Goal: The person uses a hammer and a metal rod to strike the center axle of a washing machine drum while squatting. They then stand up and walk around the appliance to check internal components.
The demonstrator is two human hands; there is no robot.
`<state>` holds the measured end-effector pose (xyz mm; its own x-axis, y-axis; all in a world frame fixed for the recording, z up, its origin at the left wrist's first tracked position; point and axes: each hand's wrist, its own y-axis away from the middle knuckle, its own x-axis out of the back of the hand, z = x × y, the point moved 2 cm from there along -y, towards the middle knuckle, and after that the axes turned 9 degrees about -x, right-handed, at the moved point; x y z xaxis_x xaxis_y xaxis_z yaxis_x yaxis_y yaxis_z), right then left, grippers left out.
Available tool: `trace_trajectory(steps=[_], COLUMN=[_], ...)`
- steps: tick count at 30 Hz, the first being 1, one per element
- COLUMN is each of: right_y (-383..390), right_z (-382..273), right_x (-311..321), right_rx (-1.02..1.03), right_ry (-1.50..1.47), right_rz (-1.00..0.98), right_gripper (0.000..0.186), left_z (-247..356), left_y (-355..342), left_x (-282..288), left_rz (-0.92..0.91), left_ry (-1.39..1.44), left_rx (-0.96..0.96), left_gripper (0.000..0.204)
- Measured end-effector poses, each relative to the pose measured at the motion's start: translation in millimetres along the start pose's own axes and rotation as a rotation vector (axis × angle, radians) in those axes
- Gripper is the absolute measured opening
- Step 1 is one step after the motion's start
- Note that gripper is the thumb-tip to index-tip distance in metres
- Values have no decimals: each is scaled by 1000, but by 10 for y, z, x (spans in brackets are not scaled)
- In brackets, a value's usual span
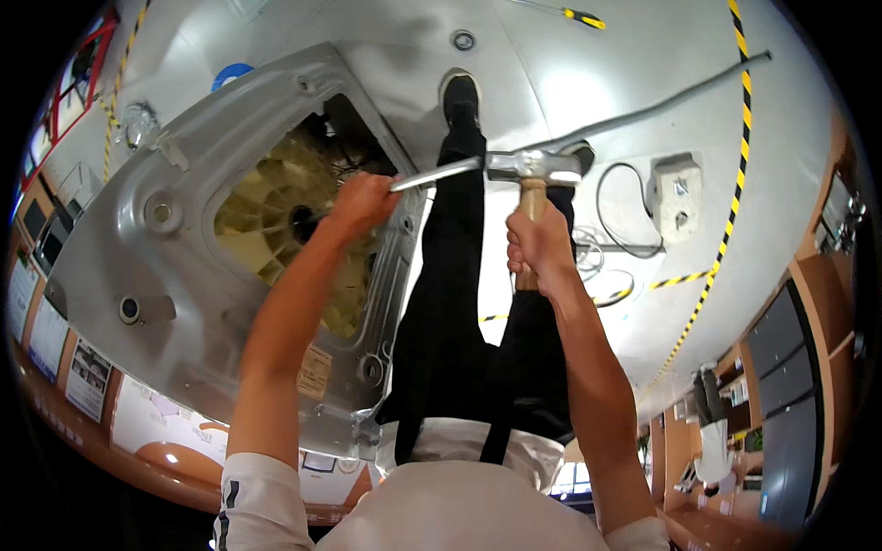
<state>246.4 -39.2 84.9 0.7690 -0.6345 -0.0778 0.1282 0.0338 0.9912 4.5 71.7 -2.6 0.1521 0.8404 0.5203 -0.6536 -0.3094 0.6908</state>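
My left hand (363,204) is closed around a silver metal rod (439,173). Its near end points right; the other end is hidden behind the hand, toward the dark round hub (303,222) of a cream ribbed plastic drum (266,188). That drum shows through the opening of a grey metal appliance housing (193,266), which looks like a washing machine. In my right hand (542,241) is a hammer (533,168), gripped by its wooden handle, head uppermost. The hammer's left face lies at the rod's end; whether they touch, I cannot tell.
A yellow-and-black screwdriver (583,18) lies on the floor at the far side. Right of my legs are a grey hose (657,106), a dark cable (602,197) and a pale block (678,197). Striped tape (742,119) marks the floor. Another person (712,450) is at far right.
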Motion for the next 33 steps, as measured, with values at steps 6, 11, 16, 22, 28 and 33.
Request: trace_trajectory(steps=[6, 11, 16, 22, 28, 33], right_y=[210, 199, 18, 107, 37, 46], right_z=[-202, -400, -78, -77, 8, 29], right_x=[660, 691, 23, 388, 790, 826], right_rx=[216, 333, 12, -3, -19, -48], right_ry=[12, -135, 119, 53, -57, -9], right_rz=[232, 247, -19, 94, 110, 136], right_gripper=[11, 14, 11, 12, 15, 16], left_z=[114, 51, 43, 134, 273, 137], left_y=[-13, 12, -28, 14, -161, -180], left_x=[156, 135, 73, 130, 267, 246], left_rz=[56, -12, 5, 62, 106, 25], left_ry=[-40, -16, 55, 32, 121, 181], left_rx=[-18, 34, 92, -7, 79, 192], left_gripper=[30, 31, 35, 31, 31, 30])
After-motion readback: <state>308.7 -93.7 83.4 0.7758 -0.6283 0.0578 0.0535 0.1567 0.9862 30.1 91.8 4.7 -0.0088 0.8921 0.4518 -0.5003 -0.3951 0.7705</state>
